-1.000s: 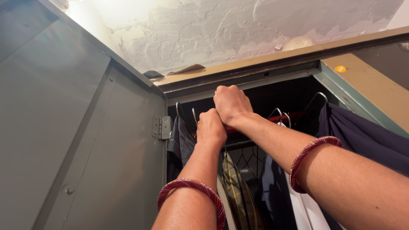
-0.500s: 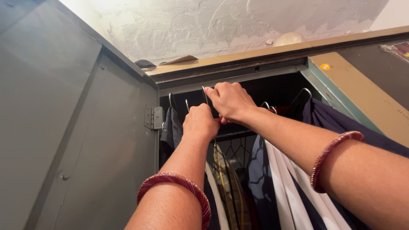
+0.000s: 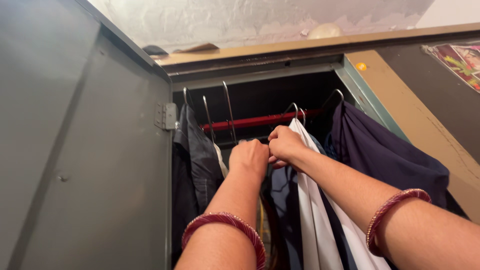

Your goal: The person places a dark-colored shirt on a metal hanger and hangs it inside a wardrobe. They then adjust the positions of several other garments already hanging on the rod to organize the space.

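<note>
Left of the red rail (image 3: 260, 120) we see the grey door (image 3: 90, 150) standing open, with dark garments (image 3: 197, 150) hung beside its hinge. Just below the rail our left hand (image 3: 248, 159) is curled shut, though on what we cannot tell. Touching it, our right hand (image 3: 284, 145) pinches a hanger (image 3: 295, 111) atop the white garment (image 3: 312, 200), the navy garment (image 3: 380, 150) farther right
</note>
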